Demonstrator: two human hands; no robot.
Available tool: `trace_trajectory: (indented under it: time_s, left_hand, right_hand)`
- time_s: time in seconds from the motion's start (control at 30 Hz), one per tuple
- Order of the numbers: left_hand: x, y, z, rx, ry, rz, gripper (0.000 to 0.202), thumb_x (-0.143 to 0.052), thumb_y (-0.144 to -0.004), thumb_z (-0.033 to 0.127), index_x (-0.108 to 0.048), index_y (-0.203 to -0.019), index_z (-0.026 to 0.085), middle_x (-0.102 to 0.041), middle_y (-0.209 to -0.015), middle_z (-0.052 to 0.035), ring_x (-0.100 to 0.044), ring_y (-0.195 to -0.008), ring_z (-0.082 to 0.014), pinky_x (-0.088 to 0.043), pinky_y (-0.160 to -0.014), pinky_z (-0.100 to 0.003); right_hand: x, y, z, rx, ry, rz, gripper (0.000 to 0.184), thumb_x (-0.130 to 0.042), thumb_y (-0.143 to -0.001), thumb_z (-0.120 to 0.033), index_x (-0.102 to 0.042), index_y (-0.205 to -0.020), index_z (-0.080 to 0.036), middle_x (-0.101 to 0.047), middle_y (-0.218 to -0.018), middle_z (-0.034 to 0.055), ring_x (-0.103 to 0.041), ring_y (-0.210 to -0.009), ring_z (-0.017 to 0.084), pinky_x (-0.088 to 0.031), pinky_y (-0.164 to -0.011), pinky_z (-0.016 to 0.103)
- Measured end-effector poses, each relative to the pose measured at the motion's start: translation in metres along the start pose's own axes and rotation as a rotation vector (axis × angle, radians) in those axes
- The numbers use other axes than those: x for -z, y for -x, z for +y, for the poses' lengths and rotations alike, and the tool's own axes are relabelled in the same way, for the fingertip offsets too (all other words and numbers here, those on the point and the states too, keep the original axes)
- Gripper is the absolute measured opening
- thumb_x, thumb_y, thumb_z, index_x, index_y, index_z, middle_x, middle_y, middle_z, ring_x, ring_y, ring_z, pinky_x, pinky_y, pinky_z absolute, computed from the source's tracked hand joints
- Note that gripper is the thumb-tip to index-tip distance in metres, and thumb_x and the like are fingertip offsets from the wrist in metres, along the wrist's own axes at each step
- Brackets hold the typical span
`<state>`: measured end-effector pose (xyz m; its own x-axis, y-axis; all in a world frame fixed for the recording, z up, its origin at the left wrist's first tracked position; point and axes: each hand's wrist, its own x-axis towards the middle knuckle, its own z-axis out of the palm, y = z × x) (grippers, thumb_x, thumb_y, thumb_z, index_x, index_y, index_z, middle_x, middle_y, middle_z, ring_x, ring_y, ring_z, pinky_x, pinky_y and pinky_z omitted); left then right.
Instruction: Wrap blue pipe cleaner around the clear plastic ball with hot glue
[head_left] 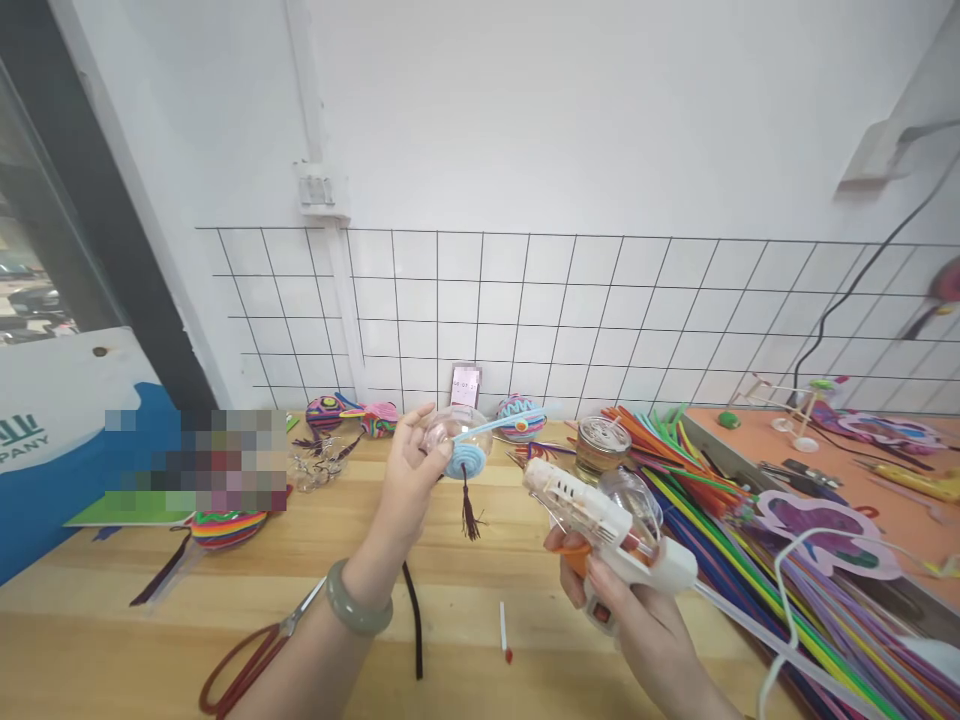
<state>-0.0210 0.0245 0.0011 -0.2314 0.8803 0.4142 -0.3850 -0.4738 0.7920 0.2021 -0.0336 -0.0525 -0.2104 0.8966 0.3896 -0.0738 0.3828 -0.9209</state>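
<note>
My left hand [409, 470] grips a clear plastic ball [481, 424] by its left side, raised above the table. A light blue pipe cleaner is coiled [466, 460] on the ball's underside, and its loose end sticks out to the upper right. Below the coil hangs a dark tassel [469, 515]. In my right hand [637, 620] is a white hot glue gun [581, 500], its nozzle pointing up and left toward the ball, apart from it. A clear glue stick and a white cord trail from the gun's back.
Red-handled scissors [255, 655], a black strip [415, 625] and a white stick with a red tip [503, 630] lie nearest me. Bundled pipe cleaners [705, 540] fill the right side. A clear jar [602, 448], a phone [466, 385] and decorated balls [521, 418] stand behind.
</note>
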Motion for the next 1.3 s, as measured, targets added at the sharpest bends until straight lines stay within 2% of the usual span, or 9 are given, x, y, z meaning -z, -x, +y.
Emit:
trace_trajectory:
  time_s: [0.33, 0.5, 1.03, 1.3]
  left_hand:
    - [-0.0020, 0.0033, -0.0021, -0.006, -0.025, -0.083, 0.055, -0.078, -0.068, 0.033, -0.054, -0.117, 0.024, -0.063, -0.116, -0.0098, -0.060, -0.108, -0.0245, -0.048, -0.089, -0.036]
    - [-0.0036, 0.0044, -0.0007, -0.003, -0.026, -0.096, 0.056, -0.078, -0.066, 0.034, -0.055, -0.116, 0.023, -0.064, -0.114, -0.0102, -0.060, -0.105, -0.0242, -0.048, -0.089, -0.036]
    - [-0.0030, 0.0074, -0.0029, -0.012, -0.048, -0.152, 0.050, -0.073, -0.075, 0.031, -0.052, -0.119, 0.024, -0.062, -0.116, -0.0097, -0.058, -0.107, -0.0235, -0.047, -0.088, -0.035]
    - [-0.0013, 0.0051, -0.0049, -0.019, -0.028, -0.166, 0.052, -0.073, -0.074, 0.031, -0.051, -0.121, 0.024, -0.062, -0.115, -0.0087, -0.058, -0.107, -0.0224, -0.047, -0.087, -0.034]
  right_hand:
    - [0.0069, 0.0012, 0.0066, -0.054, 0.132, -0.105, 0.035, -0.045, -0.094, -0.050, -0.061, -0.102, -0.020, -0.051, -0.066, -0.0007, -0.042, -0.055, 0.013, -0.031, -0.048, 0.025]
    - [0.0052, 0.0029, 0.0067, -0.049, 0.138, -0.068, 0.035, -0.046, -0.093, -0.051, -0.061, -0.100, -0.019, -0.050, -0.064, -0.0012, -0.042, -0.054, 0.013, -0.031, -0.048, 0.025]
    - [0.0046, 0.0024, 0.0039, -0.050, 0.138, -0.128, 0.035, -0.040, -0.096, -0.051, -0.057, -0.104, -0.021, -0.045, -0.066, -0.0025, -0.037, -0.056, 0.013, -0.030, -0.051, 0.026]
    - [0.0014, 0.0016, -0.0009, -0.048, 0.126, -0.110, 0.038, -0.040, -0.095, -0.054, -0.057, -0.100, -0.020, -0.045, -0.065, -0.0032, -0.036, -0.055, 0.012, -0.029, -0.052, 0.026]
